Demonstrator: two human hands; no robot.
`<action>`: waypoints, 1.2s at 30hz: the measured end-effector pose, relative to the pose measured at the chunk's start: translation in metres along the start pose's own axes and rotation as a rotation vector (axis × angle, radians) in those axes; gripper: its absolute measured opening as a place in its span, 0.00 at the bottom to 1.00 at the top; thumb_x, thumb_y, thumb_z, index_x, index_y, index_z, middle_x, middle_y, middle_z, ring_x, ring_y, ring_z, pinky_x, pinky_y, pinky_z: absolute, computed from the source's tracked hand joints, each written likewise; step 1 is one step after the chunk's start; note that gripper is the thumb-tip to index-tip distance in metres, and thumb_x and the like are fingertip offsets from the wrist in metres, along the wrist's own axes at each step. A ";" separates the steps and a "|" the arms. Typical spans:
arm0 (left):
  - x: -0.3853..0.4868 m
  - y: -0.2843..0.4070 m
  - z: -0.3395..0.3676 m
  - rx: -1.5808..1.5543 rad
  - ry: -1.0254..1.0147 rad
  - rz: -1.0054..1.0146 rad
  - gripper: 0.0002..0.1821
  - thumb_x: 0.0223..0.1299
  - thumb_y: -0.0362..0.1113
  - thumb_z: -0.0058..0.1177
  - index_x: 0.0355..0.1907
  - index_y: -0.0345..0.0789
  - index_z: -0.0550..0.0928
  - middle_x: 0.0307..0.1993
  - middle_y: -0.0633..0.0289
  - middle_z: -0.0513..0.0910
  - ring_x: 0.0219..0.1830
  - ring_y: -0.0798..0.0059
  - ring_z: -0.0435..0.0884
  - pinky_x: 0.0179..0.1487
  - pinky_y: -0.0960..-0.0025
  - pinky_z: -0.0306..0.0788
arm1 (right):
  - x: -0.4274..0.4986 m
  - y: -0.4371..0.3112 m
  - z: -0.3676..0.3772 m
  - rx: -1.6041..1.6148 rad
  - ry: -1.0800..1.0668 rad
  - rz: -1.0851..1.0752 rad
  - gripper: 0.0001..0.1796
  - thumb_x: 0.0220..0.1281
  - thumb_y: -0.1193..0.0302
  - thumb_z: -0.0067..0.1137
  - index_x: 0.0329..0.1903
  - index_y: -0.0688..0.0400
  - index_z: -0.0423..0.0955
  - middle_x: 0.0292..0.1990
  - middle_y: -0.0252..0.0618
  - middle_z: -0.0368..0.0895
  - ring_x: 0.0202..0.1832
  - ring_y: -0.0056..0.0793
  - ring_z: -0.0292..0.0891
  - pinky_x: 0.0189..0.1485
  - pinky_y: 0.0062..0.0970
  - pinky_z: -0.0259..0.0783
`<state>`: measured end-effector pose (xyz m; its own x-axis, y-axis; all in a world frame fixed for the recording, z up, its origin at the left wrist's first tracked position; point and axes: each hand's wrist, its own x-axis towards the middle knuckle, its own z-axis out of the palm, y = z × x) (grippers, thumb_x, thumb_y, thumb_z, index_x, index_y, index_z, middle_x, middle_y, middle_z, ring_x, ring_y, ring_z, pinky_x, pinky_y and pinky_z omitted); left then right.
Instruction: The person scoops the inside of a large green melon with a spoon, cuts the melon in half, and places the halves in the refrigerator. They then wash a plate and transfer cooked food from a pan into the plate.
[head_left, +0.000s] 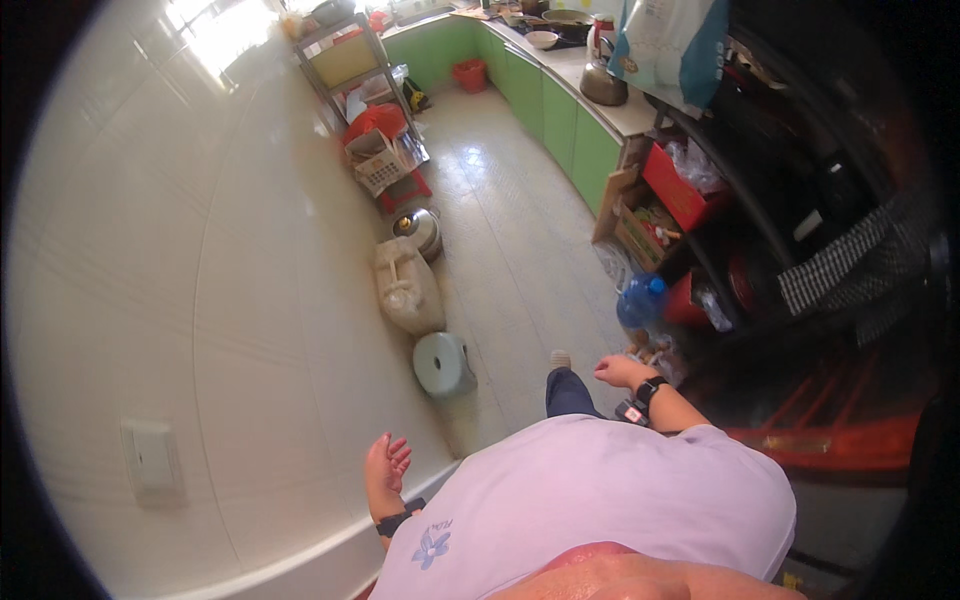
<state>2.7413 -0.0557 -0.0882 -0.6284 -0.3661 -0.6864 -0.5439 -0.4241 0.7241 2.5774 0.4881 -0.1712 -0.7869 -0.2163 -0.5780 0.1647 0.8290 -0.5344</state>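
Observation:
My left hand (388, 463) hangs beside the tiled wall, its fingers apart and nothing in it. Loosely curled, my right hand (624, 370) is held out in front of my body, with no object visible in it. Both wrists wear black straps. Closest to the right hand are a blue plastic water bottle (642, 301) and some clear plastic bags (666, 358) on the floor. A grey-green plastic stool (442, 366) stands on the floor ahead of my left hand. One foot in a light shoe (560, 359) is forward on the tiled floor (517, 262).
Along the wall are a wrapped sack (409, 289), a lidded metal pot (421, 231) and a rack (352, 67) with baskets. Green cabinets (551, 112) carry a kettle (602, 82). A dark shelf (712, 157) with boxes lines the right side. A red bucket (470, 76) stands far back.

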 end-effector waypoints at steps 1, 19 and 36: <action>0.014 0.010 0.014 -0.011 0.016 0.000 0.29 0.69 0.52 0.56 0.67 0.40 0.70 0.51 0.54 0.83 0.45 0.63 0.82 0.42 0.64 0.77 | 0.016 0.007 -0.016 -0.015 -0.004 0.032 0.20 0.59 0.56 0.60 0.44 0.58 0.86 0.45 0.52 0.87 0.49 0.46 0.84 0.54 0.38 0.77; 0.332 0.297 0.311 -0.056 0.069 0.178 0.19 0.73 0.44 0.47 0.29 0.36 0.83 0.29 0.57 0.86 0.36 0.68 0.84 0.42 0.66 0.76 | 0.434 -0.133 -0.344 0.033 0.068 -0.143 0.23 0.63 0.53 0.54 0.41 0.62 0.85 0.42 0.55 0.86 0.45 0.56 0.82 0.51 0.46 0.76; 0.683 0.698 0.734 0.066 -0.524 0.460 0.08 0.62 0.28 0.42 0.33 0.37 0.79 0.45 0.59 0.86 0.43 0.75 0.81 0.46 0.72 0.73 | 0.650 -0.098 -0.540 0.496 0.418 0.517 0.09 0.57 0.73 0.56 0.38 0.57 0.83 0.30 0.46 0.85 0.30 0.33 0.81 0.35 0.34 0.76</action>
<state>1.5245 0.0064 -0.0026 -0.9793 -0.0418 -0.1978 -0.1801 -0.2646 0.9474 1.7292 0.5451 -0.1618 -0.6804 0.4202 -0.6005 0.7321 0.4269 -0.5308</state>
